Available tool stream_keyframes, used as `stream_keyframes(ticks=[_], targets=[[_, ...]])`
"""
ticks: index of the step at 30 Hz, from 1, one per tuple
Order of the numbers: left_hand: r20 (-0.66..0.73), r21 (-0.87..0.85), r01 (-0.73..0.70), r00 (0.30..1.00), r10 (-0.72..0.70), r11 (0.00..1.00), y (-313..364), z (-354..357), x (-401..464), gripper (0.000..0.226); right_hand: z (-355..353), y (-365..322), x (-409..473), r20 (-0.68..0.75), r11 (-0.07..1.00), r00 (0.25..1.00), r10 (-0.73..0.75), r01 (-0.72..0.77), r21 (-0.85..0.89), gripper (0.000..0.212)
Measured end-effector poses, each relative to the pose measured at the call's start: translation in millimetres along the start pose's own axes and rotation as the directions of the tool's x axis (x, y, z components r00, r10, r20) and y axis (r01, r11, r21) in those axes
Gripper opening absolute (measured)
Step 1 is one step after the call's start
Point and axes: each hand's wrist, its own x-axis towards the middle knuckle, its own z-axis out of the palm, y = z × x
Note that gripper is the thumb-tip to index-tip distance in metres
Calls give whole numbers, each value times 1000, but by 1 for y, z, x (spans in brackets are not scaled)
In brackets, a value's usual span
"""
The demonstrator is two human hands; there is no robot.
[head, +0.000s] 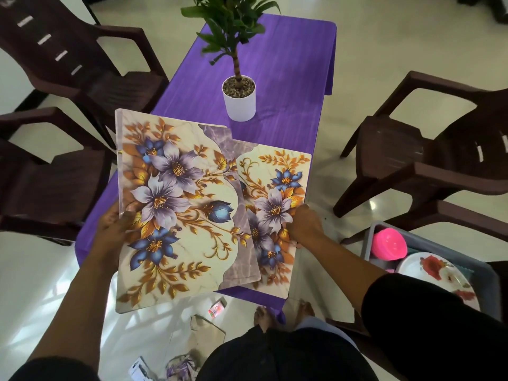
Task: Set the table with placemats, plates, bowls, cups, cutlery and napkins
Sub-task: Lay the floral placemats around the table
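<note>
Two floral placemats hover over the near end of the purple-clothed table [288, 78]. My left hand [118, 226] grips the left edge of the larger-looking placemat stack [176, 204], which is lifted and overhangs the table's near left corner. My right hand [305, 226] pinches the near right part of a second placemat [277, 188], which lies lower, close to the cloth, partly under the first. A grey bin [492, 284] at the right holds a pink bowl [389, 244] and a floral plate [434, 273].
A potted plant in a white pot [239, 101] stands mid-table. Dark brown plastic chairs flank the table, two at left [55, 185] and one at right [428, 158]. Small packets and wrappers [217, 309] lie on the tiled floor near my feet.
</note>
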Motion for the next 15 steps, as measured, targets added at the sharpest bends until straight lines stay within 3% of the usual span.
stream_keyframes(ticks=[15], targets=[[-2, -29, 38, 999, -39, 999, 5, -1, -5, 30, 26, 14, 31, 48, 997, 998, -49, 52, -63, 29]])
